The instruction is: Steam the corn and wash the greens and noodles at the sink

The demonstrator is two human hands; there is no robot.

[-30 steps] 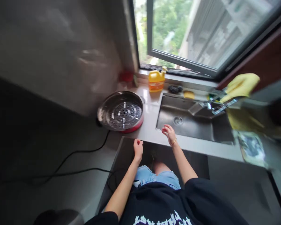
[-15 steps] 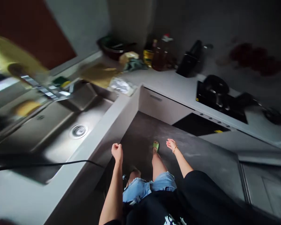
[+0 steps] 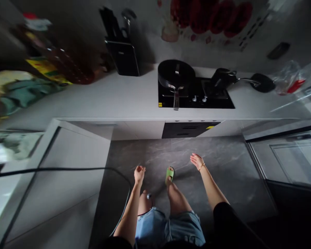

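My left hand (image 3: pixel 139 174) hangs over the grey floor with its fingers curled in, and nothing shows in it. A dark cable (image 3: pixel 80 169) runs from the left side and bends down behind my left forearm. Out over the floor to the right, my right hand (image 3: pixel 197 161) is open, fingers stretched out and touching nothing; a thin bracelet (image 3: pixel 201 166) circles its wrist. Ahead of both hands stands the counter with a black hob (image 3: pixel 168 103). A lidded black pan (image 3: pixel 176 72) sits on the hob's left side, its handle pointing toward me.
A black knife block (image 3: pixel 124 58) stands left of the hob, near a large bottle (image 3: pixel 69 67) of reddish-brown liquid. Another dark pan (image 3: pixel 220 79) and a black utensil (image 3: pixel 264 83) lie on the right. Below is a dark oven front (image 3: pixel 189 130). A sliding door frame (image 3: pixel 256 162) borders the right side.
My view has swung right, from the sink corner to the hob. The sink has slid out toward the left edge. My right hand stays open and my left stays curled.
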